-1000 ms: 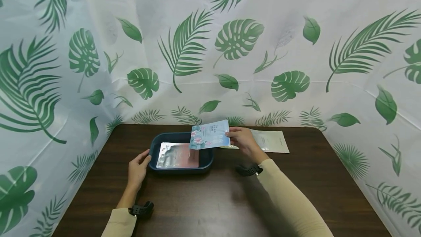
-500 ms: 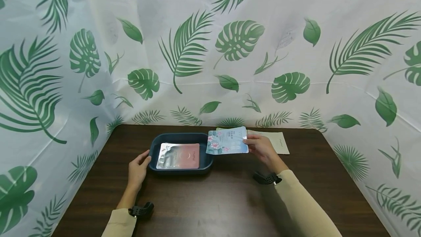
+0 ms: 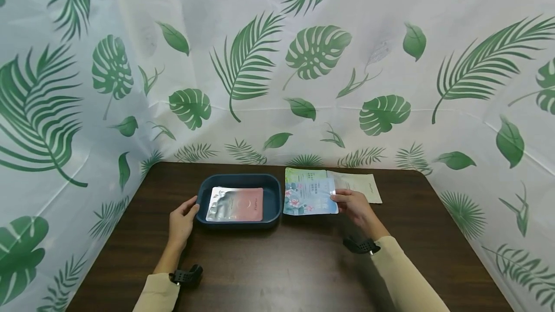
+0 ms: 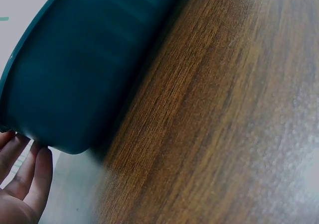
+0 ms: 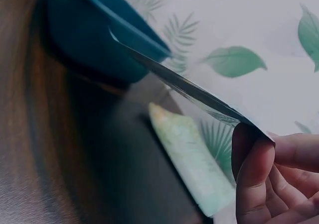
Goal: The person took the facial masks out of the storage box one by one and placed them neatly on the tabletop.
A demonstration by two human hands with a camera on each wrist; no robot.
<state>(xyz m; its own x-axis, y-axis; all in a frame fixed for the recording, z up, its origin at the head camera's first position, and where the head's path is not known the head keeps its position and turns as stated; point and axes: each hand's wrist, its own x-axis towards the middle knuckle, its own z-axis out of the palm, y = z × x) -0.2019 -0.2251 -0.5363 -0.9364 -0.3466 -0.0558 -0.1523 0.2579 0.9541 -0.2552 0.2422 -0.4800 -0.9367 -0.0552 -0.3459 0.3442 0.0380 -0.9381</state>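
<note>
My right hand [image 3: 357, 210] pinches a light blue floral sheet mask packet [image 3: 309, 199] by its right edge. In the right wrist view the packet [image 5: 189, 89] appears edge-on between thumb and fingers, raised above a green packet [image 5: 192, 159]. From the head it overlaps that green packet [image 3: 299, 175], whose top part shows behind it. My left hand [image 3: 181, 223] holds the left end of a dark blue rectangular tub [image 3: 236, 225]; its fingertips [image 4: 44, 157] meet the tub's rim in the left wrist view. A pink and silver packet [image 3: 243, 204] lies inside the tub.
A cream packet [image 3: 368, 188] lies at the back of the dark wooden table [image 3: 269, 273], behind my right hand. Just past the table's back edge hangs a white leaf-print cloth [image 3: 329, 129], which continues along both sides.
My right hand has carried the blue packet from over the tub to the right and lower, in front of the green packet. The left hand and tub stay put.
</note>
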